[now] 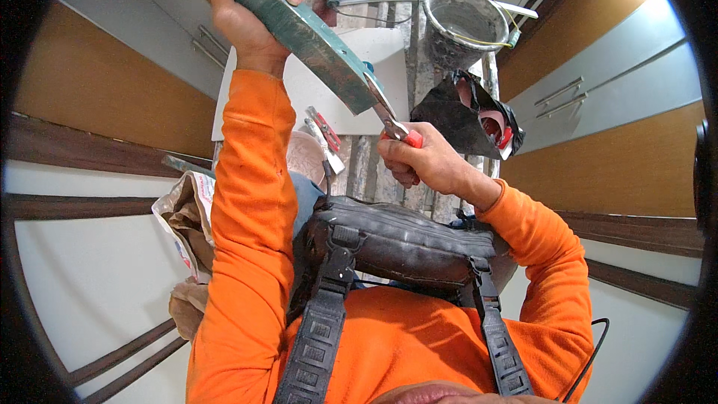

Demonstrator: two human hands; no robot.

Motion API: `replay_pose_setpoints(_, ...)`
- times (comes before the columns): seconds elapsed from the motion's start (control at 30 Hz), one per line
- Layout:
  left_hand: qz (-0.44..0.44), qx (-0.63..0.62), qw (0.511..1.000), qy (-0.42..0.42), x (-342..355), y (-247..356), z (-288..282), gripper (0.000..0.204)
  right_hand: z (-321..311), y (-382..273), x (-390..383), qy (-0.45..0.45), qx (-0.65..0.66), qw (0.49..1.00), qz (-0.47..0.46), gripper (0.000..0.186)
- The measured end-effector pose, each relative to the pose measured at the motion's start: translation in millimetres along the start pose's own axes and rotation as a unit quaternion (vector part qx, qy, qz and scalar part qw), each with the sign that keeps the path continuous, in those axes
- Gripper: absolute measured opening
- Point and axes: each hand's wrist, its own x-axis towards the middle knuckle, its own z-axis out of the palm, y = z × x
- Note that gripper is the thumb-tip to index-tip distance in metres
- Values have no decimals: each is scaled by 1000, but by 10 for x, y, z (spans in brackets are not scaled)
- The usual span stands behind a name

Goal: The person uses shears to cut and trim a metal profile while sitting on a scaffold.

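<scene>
At the near end of the green metal profile (303, 34), red-handled tin snips (385, 108).
The left hand (248, 24) grips the profile farther up; the right hand (432, 161) is wrapped around the snips' handles. Beneath the profile lies a white board (310, 91); to its right, a bucket (443, 51) and black bag (443, 114).

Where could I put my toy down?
Maybe on the white board: bare patches show between the left sleeve and green bar, and between that bar and the black bag. It's crowded around the bucket and bag.
</scene>
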Motion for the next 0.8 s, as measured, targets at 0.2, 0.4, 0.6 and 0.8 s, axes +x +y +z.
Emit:
replay_pose_setpoints(0.2, 26, 48, 993, 106, -82, -98, 471, 50, -21, -10, 9, 3, -19, 1000, -5, 27)
replay_pose_setpoints(0.4, 17, 15, 999, 44, -41, -64, 292, 54, -7, 11, 10, 7, 20, 1000, 12, 31)
replay_pose_setpoints(0.6, -28, -38, 996, -74, 13, 1, 19, 58, 33, 10, 19, 32, -6, 999, 12, 35)
replay_pose_setpoints(0.8, 15, 235, 949, 212, -64, -199, 388, 58, -56, 27, 88, 162, -257, 951, -49, 29)
